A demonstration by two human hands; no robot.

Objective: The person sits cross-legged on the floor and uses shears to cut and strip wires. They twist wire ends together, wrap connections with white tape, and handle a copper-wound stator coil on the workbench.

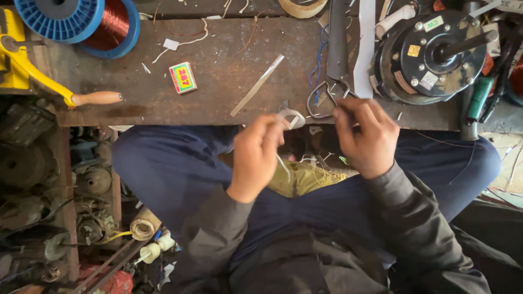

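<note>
- Two hands worked at the counter's (pixel 218 103) near edge.
- Our left hand (pixel 257 155) pinched a curled pale strip (pixel 290 117).
- Our right hand (pixel 366 136) was closed beside the scissors (pixel 333 65); we couldn't tell on what.

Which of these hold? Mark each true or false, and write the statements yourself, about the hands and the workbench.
1. The left hand holds a small strip of pale paper at its fingertips. True.
2. The small colourful rectangular box sits on the person's lap. False: it lies on the dark wooden bench.
3. The blue plastic spool of copper wire is at the bench's far left corner. True.
4. The black round motor with a shaft is held in the right hand. False: it rests on the bench, right side.
5. Both hands are apart from the metal scissors. False: the right hand's fingers lie at the scissor handles.
</note>
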